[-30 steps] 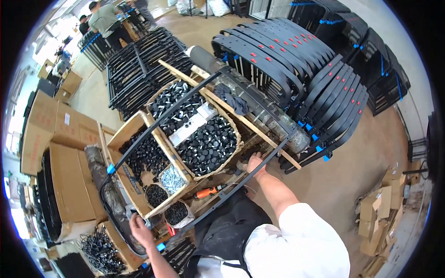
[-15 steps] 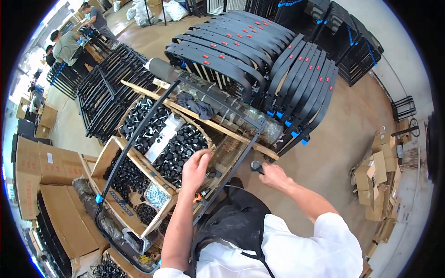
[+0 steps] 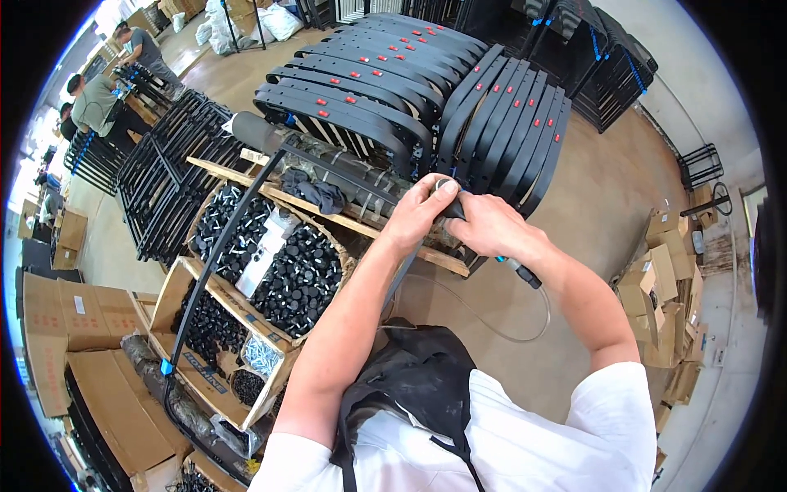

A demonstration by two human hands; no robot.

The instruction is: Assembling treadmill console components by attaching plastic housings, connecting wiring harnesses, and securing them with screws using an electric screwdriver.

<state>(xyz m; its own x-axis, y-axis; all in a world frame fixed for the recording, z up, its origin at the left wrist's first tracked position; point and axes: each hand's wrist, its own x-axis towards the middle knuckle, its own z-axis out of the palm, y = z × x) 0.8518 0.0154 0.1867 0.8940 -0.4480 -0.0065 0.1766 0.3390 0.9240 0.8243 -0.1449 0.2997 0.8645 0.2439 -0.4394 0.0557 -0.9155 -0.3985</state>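
A black air-powered driver [image 3: 525,275] with a clear hose [image 3: 548,316] is gripped in my right hand [image 3: 494,227]. My left hand [image 3: 416,215] meets it at the tool's front end, thumb and fingers closed; whatever is between them is hidden. Both hands are at the far right corner of a black tubular metal frame [image 3: 223,234], which slants across the workbench. Below the frame, a box [image 3: 348,261] holds many black round-headed feet with bolt shanks. A wooden bin [image 3: 190,266] beside it contains small black parts, and silver screws [image 3: 261,354] fill one compartment.
Stacked black curved frames [image 3: 369,74] with red pieces stand beyond the bench. A wooden strip [image 3: 361,225] and a plastic-wrapped roll [image 3: 328,160] lie along its far side. Cardboard boxes [image 3: 656,287] are piled at right, more cartons [image 3: 90,328] at left. Other people [image 3: 102,107] work far left.
My left hand has moved from the box of feet up and right to the frame's corner. My right hand has brought the driver up to meet it. The view has shifted slightly.
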